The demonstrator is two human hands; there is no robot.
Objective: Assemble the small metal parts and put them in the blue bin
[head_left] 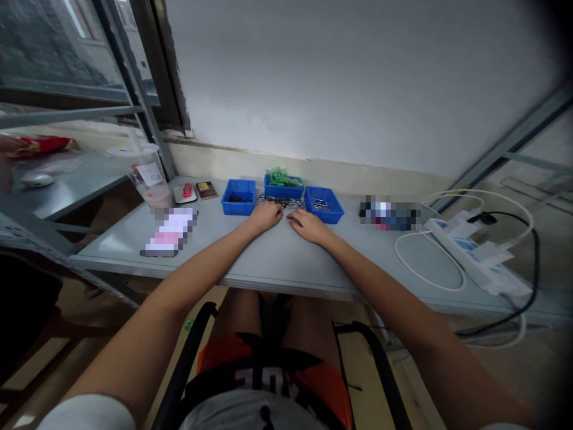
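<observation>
Both my arms reach out over a grey table [268, 263]. My left hand [265, 215] and my right hand [308, 227] rest palm down, close together, at the near edge of a pile of small metal parts [282, 202]. Fingers of both hands curl at the pile; whether either pinches a part is too small to tell. Three blue bins stand around the pile: a left bin [239, 197] with dark pieces, a back bin [283, 185] with green pieces, and a right bin [324, 204] with metal pieces.
A clear plastic cup [150, 174] stands at the left, with a small scale [185, 193] and a brown card [206, 190] beside it. A white power strip [470, 254] with white and black cables lies at the right. Metal shelving [67, 179] stands to the left.
</observation>
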